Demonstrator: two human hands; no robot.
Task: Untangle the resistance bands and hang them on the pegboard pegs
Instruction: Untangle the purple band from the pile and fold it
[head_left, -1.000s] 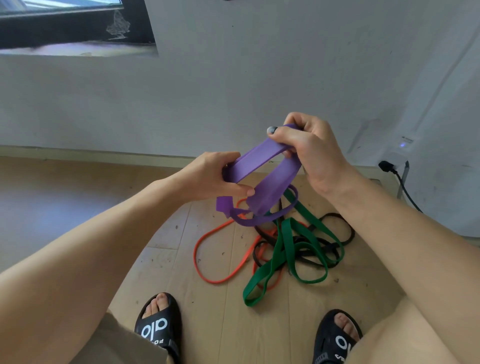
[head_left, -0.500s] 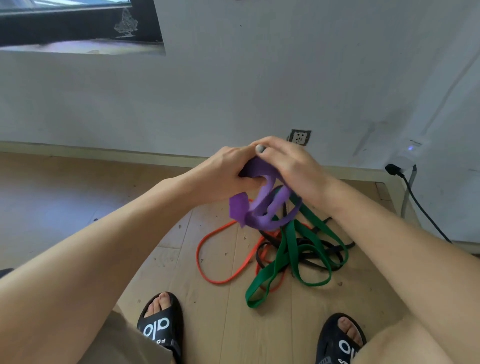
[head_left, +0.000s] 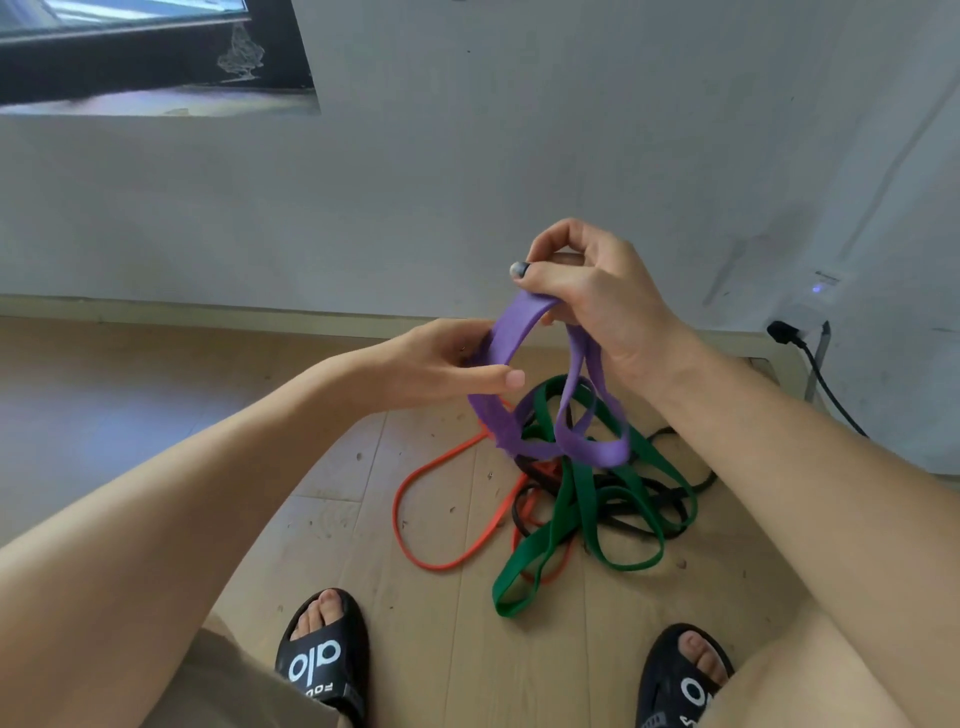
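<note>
I had both hands up over the floor, a little apart, each one clamped on the purple band (head_left: 511, 332). My left hand (head_left: 447, 364) pinched its wide upper arc between thumb and curled fingers, and my right hand (head_left: 587, 296) sat just above and beside it, fingers curled round the same band where it bent over the top. From the two grips the purple band hung down in twisted loops, its lowest loop dangling directly above the heap of bands on the wooden floor (head_left: 363, 493) — whether it touched the heap, I could not tell.

In that heap, the green band (head_left: 566, 519) lay on top in long folds, one end reaching toward my feet. The black band (head_left: 670, 499) was coiled under and through the green one, on the side of the heap nearer the wall. The orange band (head_left: 415, 483) ran out of the heap in one open loop on the side of my left arm, with a smaller part caught under the green one.

My black slides — left slide (head_left: 322, 665), right slide (head_left: 685, 675) — stood on the near side of the heap. Beyond the heap, a black plug (head_left: 782, 332) sat at the wall (head_left: 519, 156)
</note>
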